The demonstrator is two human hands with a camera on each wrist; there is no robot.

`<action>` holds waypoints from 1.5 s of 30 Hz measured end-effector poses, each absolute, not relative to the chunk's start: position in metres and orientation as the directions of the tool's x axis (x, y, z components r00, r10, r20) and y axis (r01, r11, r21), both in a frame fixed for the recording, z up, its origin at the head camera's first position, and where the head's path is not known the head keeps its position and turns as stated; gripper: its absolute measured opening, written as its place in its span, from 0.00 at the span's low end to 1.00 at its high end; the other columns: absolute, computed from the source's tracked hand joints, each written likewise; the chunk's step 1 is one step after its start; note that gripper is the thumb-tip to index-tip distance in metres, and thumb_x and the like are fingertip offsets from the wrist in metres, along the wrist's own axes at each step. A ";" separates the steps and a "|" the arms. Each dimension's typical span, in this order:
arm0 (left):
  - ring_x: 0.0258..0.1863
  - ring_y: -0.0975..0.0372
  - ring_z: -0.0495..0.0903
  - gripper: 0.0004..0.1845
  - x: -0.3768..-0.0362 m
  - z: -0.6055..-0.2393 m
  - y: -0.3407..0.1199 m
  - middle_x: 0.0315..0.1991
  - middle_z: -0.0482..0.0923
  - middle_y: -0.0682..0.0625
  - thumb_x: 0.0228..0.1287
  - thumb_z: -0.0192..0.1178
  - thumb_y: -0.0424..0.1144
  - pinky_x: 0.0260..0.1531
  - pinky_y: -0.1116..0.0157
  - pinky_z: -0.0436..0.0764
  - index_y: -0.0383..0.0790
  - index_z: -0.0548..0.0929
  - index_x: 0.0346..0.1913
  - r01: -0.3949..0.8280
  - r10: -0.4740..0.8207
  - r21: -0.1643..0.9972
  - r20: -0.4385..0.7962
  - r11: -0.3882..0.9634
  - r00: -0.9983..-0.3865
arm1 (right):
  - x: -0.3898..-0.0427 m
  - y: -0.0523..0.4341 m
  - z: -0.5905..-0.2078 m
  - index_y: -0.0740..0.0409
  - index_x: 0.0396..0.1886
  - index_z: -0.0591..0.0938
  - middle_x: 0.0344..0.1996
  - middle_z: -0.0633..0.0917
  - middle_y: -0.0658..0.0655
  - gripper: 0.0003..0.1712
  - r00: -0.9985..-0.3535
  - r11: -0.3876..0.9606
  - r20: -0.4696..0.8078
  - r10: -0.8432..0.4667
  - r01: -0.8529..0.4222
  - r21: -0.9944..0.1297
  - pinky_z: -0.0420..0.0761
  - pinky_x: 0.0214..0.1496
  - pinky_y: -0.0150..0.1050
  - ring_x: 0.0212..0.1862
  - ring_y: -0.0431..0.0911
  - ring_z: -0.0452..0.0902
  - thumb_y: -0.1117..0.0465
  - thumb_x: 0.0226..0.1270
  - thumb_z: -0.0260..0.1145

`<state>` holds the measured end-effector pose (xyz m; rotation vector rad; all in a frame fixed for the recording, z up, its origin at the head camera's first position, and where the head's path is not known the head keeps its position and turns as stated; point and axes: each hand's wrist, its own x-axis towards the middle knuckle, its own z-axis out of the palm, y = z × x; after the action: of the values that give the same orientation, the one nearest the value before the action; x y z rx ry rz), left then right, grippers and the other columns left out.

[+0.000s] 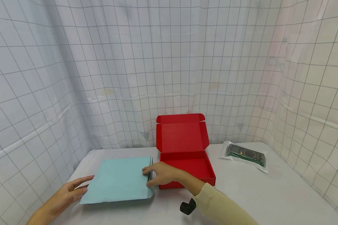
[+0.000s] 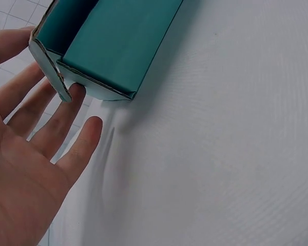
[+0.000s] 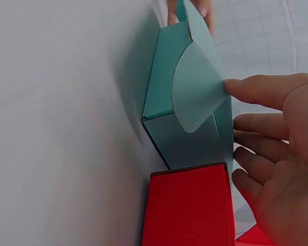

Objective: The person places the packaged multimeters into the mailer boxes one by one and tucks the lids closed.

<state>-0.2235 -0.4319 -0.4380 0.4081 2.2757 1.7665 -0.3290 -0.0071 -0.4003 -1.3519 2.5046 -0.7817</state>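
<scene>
Blue box point(image 1: 119, 179) sits between my left hand point(image 1: 62, 194) and right hand point(image 1: 164, 173). Both touch it, fingers loosely spread; I see no grip.

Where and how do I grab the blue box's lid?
Pinch the lid by its near edge, probably best coming from the front: that edge stands clear of the box, leaving a gap beneath it.

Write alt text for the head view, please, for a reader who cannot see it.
A person's left hand and right hand touch opposite sides of a light-blue rectangular cardboard box on a white table. Beside it, to the right, stands an open red cardboard box; farther right lies a dark oblong device in clear plastic packaging.
</scene>
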 end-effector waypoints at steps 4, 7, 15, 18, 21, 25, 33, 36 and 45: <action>0.62 0.77 0.70 0.28 -0.223 -0.439 -0.430 0.66 0.63 0.71 0.83 0.48 0.34 0.55 0.73 0.75 0.32 0.60 0.79 0.072 0.339 0.965 -0.017 0.250 -0.941 | -0.329 -0.009 -0.399 0.52 0.68 0.82 0.67 0.79 0.44 0.29 -0.540 0.444 0.069 -0.839 -0.752 -0.488 0.75 0.65 0.35 0.70 0.41 0.69 0.54 0.68 0.72; 0.61 0.76 0.71 0.28 -0.222 -0.440 -0.429 0.67 0.65 0.73 0.83 0.48 0.34 0.56 0.74 0.75 0.33 0.60 0.79 0.085 0.345 0.963 -0.009 0.255 -0.939 | -0.330 -0.009 -0.399 0.53 0.68 0.82 0.67 0.78 0.45 0.29 -0.523 0.440 0.059 -0.850 -0.768 -0.465 0.74 0.66 0.35 0.70 0.42 0.69 0.54 0.69 0.72; 0.62 0.78 0.70 0.27 -0.220 -0.442 -0.424 0.69 0.69 0.69 0.81 0.51 0.31 0.57 0.74 0.74 0.34 0.64 0.78 0.133 0.345 0.961 0.043 0.244 -0.938 | -0.331 -0.011 -0.402 0.53 0.67 0.82 0.67 0.79 0.44 0.29 -0.518 0.445 0.052 -0.854 -0.779 -0.443 0.75 0.63 0.32 0.69 0.41 0.70 0.55 0.67 0.74; 0.62 0.80 0.69 0.27 -0.220 -0.442 -0.423 0.70 0.69 0.70 0.81 0.51 0.31 0.57 0.75 0.74 0.34 0.64 0.78 0.112 0.335 0.964 0.026 0.240 -0.942 | -0.330 -0.013 -0.403 0.53 0.67 0.83 0.66 0.80 0.43 0.30 -0.528 0.458 0.046 -0.848 -0.773 -0.439 0.77 0.59 0.30 0.68 0.41 0.72 0.55 0.66 0.76; 0.62 0.82 0.68 0.28 -0.220 -0.443 -0.423 0.70 0.69 0.73 0.81 0.52 0.32 0.57 0.76 0.74 0.30 0.61 0.78 0.106 0.340 0.966 0.019 0.237 -0.940 | -0.329 -0.014 -0.404 0.52 0.66 0.83 0.66 0.80 0.42 0.30 -0.537 0.470 0.042 -0.843 -0.771 -0.429 0.77 0.57 0.28 0.68 0.41 0.72 0.54 0.65 0.77; 0.62 0.82 0.68 0.29 -0.220 -0.445 -0.421 0.68 0.69 0.76 0.80 0.53 0.30 0.57 0.75 0.74 0.25 0.59 0.77 0.118 0.337 0.969 0.039 0.217 -0.941 | -0.330 -0.015 -0.406 0.51 0.66 0.84 0.65 0.80 0.42 0.30 -0.541 0.473 0.048 -0.840 -0.772 -0.423 0.77 0.57 0.27 0.68 0.41 0.72 0.54 0.64 0.78; 0.55 0.78 0.75 0.33 -0.214 -0.441 -0.419 0.70 0.69 0.46 0.78 0.60 0.39 0.51 0.73 0.78 0.25 0.61 0.76 0.004 0.153 0.928 -0.057 0.373 -0.987 | -0.332 -0.016 -0.402 0.53 0.64 0.85 0.64 0.81 0.44 0.29 -0.515 0.454 0.055 -0.856 -0.797 -0.399 0.77 0.55 0.25 0.68 0.40 0.72 0.53 0.64 0.78; 0.52 0.70 0.79 0.35 -0.207 -0.438 -0.415 0.65 0.72 0.36 0.76 0.62 0.42 0.50 0.70 0.80 0.22 0.64 0.73 -0.070 0.049 0.898 -0.101 0.435 -0.994 | -0.331 -0.017 -0.401 0.54 0.64 0.85 0.64 0.81 0.45 0.30 -0.507 0.449 0.055 -0.860 -0.804 -0.390 0.77 0.54 0.24 0.68 0.40 0.73 0.53 0.64 0.78; 0.48 0.62 0.83 0.30 -0.198 -0.436 -0.396 0.52 0.83 0.47 0.76 0.64 0.43 0.48 0.60 0.86 0.16 0.74 0.62 -0.185 -0.098 0.909 -0.160 0.374 -0.982 | -0.330 -0.018 -0.401 0.53 0.63 0.85 0.62 0.82 0.45 0.30 -0.523 0.463 0.062 -0.850 -0.797 -0.388 0.77 0.54 0.25 0.68 0.42 0.73 0.48 0.64 0.77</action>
<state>-0.1980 -0.3957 -0.4362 -0.2613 2.5379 1.6943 -0.3298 -0.0178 -0.4008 -1.4532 2.5640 -0.5651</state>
